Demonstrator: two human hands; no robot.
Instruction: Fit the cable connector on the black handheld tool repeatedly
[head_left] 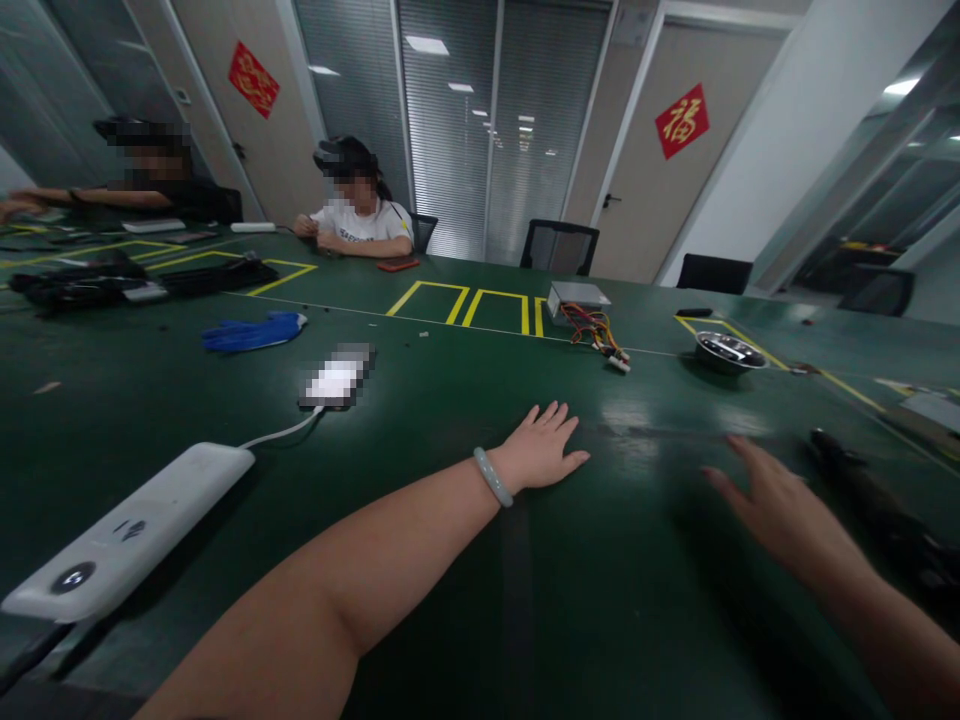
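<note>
My left hand lies flat on the green table, fingers spread, with a pale bangle round the wrist. It holds nothing. My right hand is over the table at the right, somewhat blurred, its thumb and fingers apart and nothing in them. Just right of it lies a long black object, blurred, whose kind I cannot make out. A phone with a lit screen sits left of my left hand. A white cable joins it to a long white device at the left.
A blue glove lies beyond the phone. Farther back are a metal power supply box with coloured wires, a shiny metal bowl and yellow tape outlines. Black bundled gear is at left. Two people in headsets sit across the table.
</note>
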